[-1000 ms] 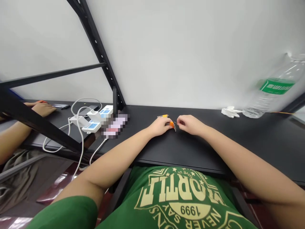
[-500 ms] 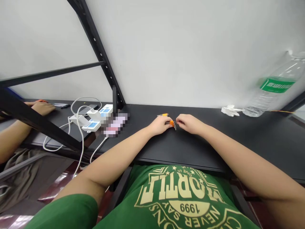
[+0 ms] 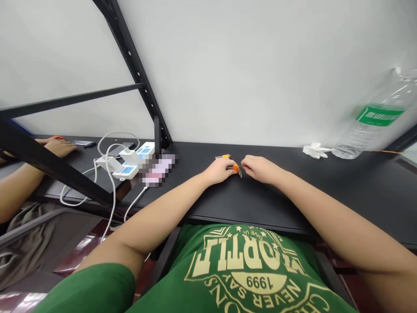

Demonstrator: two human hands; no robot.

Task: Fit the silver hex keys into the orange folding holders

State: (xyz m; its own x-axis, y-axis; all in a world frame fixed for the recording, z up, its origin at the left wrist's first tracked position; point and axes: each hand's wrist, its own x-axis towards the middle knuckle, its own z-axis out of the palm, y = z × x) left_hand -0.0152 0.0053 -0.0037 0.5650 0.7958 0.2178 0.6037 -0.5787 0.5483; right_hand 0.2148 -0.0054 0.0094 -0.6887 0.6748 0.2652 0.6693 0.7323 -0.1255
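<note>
A green cloth T-shirt (image 3: 243,269) carries a cream print (image 3: 247,254) of block letters, stars (image 3: 239,228) and a half-disc (image 3: 259,283) reading 1999. The green left sleeve (image 3: 87,287) is short; the left hand (image 3: 217,171) and right hand (image 3: 260,168) are bare.

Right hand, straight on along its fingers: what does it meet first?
Most likely the small orange-and-metal item in the left hand, right in front of the right hand; too small to tell whether they already touch.

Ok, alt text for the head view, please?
A person's left hand holds an orange-and-metal item at a black table; the right hand pinches a thin metal piece beside it. A yellow-and-metal item shows beyond the left hand, a clear bottle at far right.
</note>
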